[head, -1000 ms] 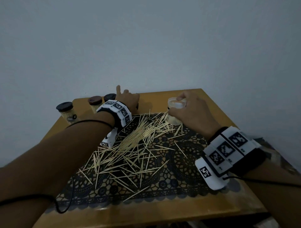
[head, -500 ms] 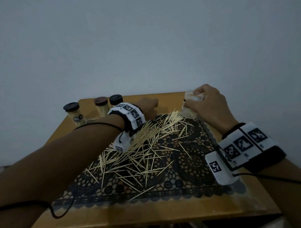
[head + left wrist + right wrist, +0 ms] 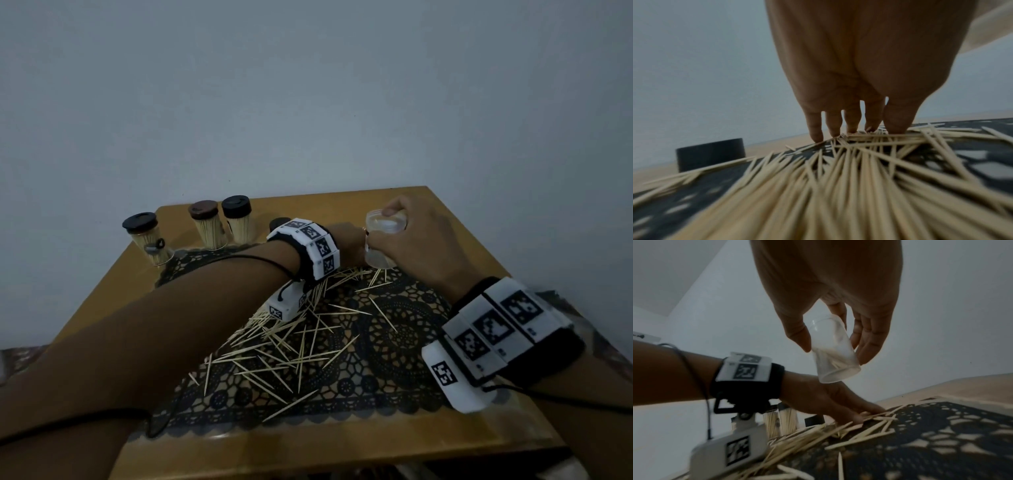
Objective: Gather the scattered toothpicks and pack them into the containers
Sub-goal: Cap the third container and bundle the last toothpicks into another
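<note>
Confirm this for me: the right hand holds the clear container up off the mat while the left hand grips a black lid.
Not quite. The left hand grips no lid; its fingertips press on the scattered toothpicks, as the left wrist view shows. The black lid sits untouched beside it. The right hand does hold the clear container up.

three capped containers (image 3: pixel 208 224) full of toothpicks stand in a row at the far left of the desk (image 3: pixel 342 448), two with black caps and one with a brown cap. one clear uncapped container (image 3: pixel 383 240) is at the far right. one loose black cap (image 3: pixel 710 154) lies on the desk. the scattered toothpicks (image 3: pixel 291 342) on the one black lace mat (image 3: pixel 404 329) are too many to count. two hands are in view, each with one wrist band (image 3: pixel 507 332).
</note>
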